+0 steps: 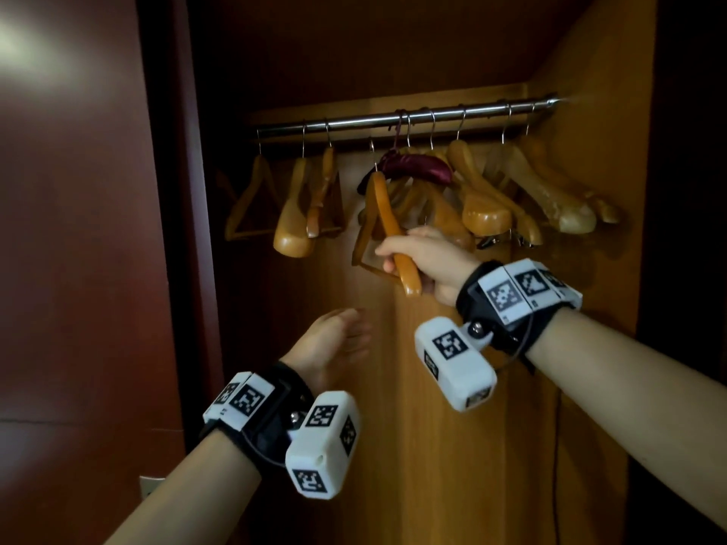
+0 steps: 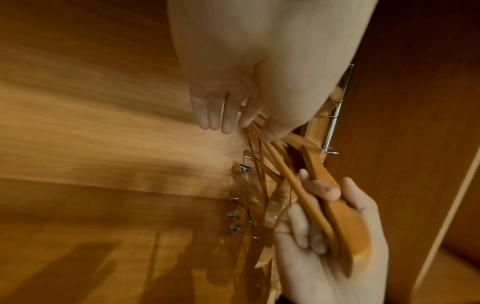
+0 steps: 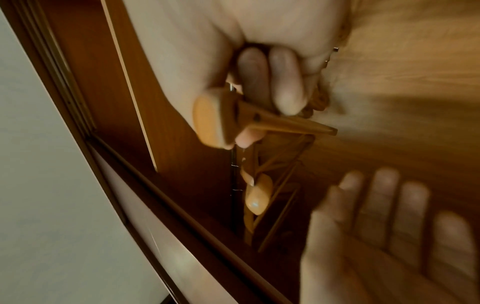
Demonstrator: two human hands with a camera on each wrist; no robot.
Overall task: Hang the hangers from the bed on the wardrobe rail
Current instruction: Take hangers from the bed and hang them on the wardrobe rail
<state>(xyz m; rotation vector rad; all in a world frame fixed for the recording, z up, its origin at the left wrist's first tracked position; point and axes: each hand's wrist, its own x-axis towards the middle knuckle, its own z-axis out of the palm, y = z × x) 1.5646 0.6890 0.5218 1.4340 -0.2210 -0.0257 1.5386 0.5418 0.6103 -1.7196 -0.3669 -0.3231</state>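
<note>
Two forearms reach forward into an open wooden wardrobe, each wearing a black wrist strap with white marker-covered camera blocks. Lowest and closest is the left hand [image 1: 334, 340], palm turned inward, fingers straight and loosely spread, holding nothing; it hovers below the rail and touches no hanger.

Higher up, the right hand [image 1: 421, 255] has its fingers and thumb curled round the lower end of a wooden hanger [image 1: 387, 218], gripping the shoulder arm and the crossbar together. This held hanger tilts steeply, and its metal hook [image 1: 371, 151] points up toward the wardrobe rail [image 1: 393, 120]. The hook tip appears to sit just under the rail, not yet over it, though the dim light makes this hard to confirm.

Along the rail hang roughly 9 or more other hangers. Left of the held hanger are 3 wooden hangers [image 1: 291, 206]. Right of it hangs a padded maroon hanger [image 1: 417, 167], then a crowded cluster of thick wooden hangers [image 1: 523, 190] reaching toward the rail's right end. The bed is not in view.

To finish this step well, the right hand would probably lift until the hook clears the rail, turn the hook's opening toward the bar, and lower it into the gap left of the maroon hanger. The free left hand could steady neighbouring hangers so nothing tangles or swings.
</note>
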